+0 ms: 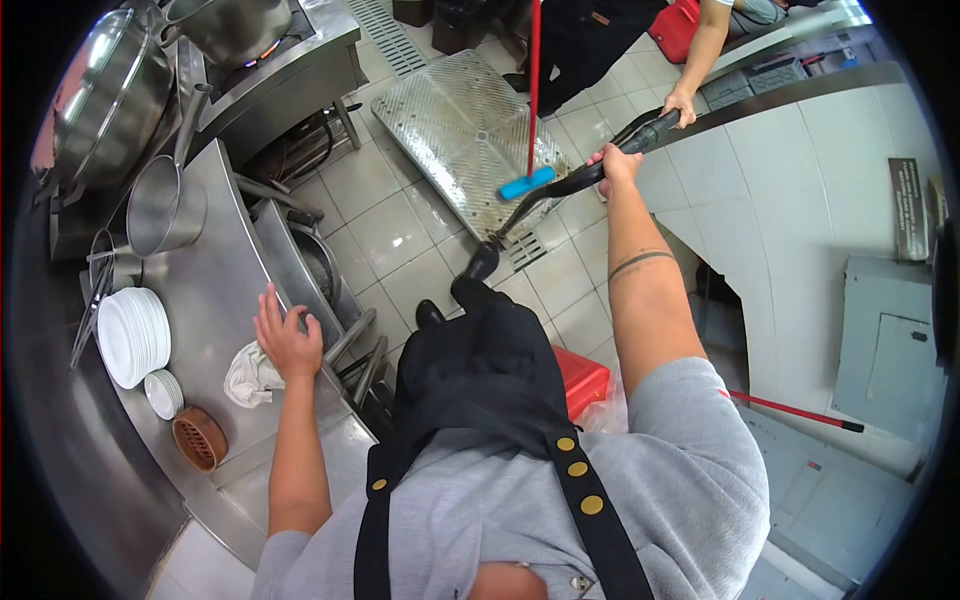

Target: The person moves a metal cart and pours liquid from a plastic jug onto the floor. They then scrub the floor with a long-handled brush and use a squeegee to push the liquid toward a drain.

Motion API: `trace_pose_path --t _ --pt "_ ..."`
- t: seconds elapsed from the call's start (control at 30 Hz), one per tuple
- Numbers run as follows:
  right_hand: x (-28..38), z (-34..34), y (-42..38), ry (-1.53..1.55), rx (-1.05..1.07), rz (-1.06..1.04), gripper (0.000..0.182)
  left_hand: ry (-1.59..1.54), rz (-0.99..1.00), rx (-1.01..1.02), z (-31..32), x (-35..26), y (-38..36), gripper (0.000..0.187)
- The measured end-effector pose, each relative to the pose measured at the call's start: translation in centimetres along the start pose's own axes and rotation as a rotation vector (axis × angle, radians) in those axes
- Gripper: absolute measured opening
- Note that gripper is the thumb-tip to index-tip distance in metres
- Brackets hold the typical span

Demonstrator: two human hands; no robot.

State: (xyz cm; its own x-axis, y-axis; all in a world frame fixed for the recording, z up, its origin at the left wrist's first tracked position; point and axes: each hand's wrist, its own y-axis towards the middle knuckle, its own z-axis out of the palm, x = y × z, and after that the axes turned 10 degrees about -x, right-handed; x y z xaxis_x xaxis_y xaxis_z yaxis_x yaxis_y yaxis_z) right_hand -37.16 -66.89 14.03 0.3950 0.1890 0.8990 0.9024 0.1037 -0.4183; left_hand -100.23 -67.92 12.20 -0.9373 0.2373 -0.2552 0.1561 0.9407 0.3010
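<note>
My right hand (617, 168) is wrapped round a long, black, curved hose-like tube (575, 182) that slants down toward my boot (480, 264). I cannot make out exactly what it is. Further up, another person's hand (680, 104) grips the same black thing. On the other side, my left hand (290, 338) is open with its fingers spread, at the edge of the steel counter (228, 290). A crumpled white cloth (252, 376) lies right beside it; the hand holds nothing.
A stack of white plates (134, 338), small dishes (164, 394), a bamboo steamer (200, 440) and a saucepan (165, 205) stand on the counter. A pot (228, 30) sits over a lit burner. On the tiled floor are a perforated mat (450, 125), a blue-headed broom (527, 182) and a red container (580, 382).
</note>
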Motion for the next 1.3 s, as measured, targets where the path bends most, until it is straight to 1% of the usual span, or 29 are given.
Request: trace_pose_path --t 0.37,0.47,0.73,0.87,0.93,0.97,1.03,1.13,1.23,1.27,1.3 --pt "-0.7 -0.5 1.5 -0.036 0.004 -0.056 0.06 0.015 0.012 -0.011 -0.1 -0.1 0.0 0.012" --pt "-1.1 -1.0 2.5 -0.031 0.044 -0.063 0.06 0.018 0.005 -0.005 0.0 0.0 0.1 0.012" --pt "-0.9 -1.2 2.3 -0.056 0.019 -0.111 0.052 0.019 0.006 0.007 0.0 0.0 0.0 0.014" --pt "-0.9 -2.3 2.3 -0.045 0.067 -0.148 0.051 0.018 0.001 0.006 0.1 0.0 0.0 0.015" --pt "-0.8 -1.9 1.7 -0.014 0.032 -0.108 0.048 0.02 0.0 -0.003 0.2 0.0 0.1 0.015" --pt "-0.7 -1.8 1.5 -0.017 0.04 -0.107 0.048 0.01 -0.001 -0.004 0.2 0.1 0.1 0.014" --pt "-0.7 -1.2 1.3 -0.031 -0.031 -0.136 0.043 0.009 -0.011 -0.01 0.1 0.1 0.2 0.013" --pt "-0.8 -1.6 1.4 -0.011 -0.033 -0.126 0.043 0.015 -0.028 0.026 -0.3 0.0 0.3 0.013" --pt "-0.6 -1.5 0.6 0.01 -0.021 -0.136 0.038 0.011 -0.034 0.019 0.1 0.0 0.1 0.014" --pt "-0.8 -1.4 0.7 0.013 -0.023 -0.14 0.036 0.004 -0.005 -0.02 0.3 0.1 0.0 0.014" --pt "-1.5 -2.0 2.3 -0.078 -0.049 -0.116 0.033 0.003 0.018 -0.065 0.5 0.4 0.0 0.014"
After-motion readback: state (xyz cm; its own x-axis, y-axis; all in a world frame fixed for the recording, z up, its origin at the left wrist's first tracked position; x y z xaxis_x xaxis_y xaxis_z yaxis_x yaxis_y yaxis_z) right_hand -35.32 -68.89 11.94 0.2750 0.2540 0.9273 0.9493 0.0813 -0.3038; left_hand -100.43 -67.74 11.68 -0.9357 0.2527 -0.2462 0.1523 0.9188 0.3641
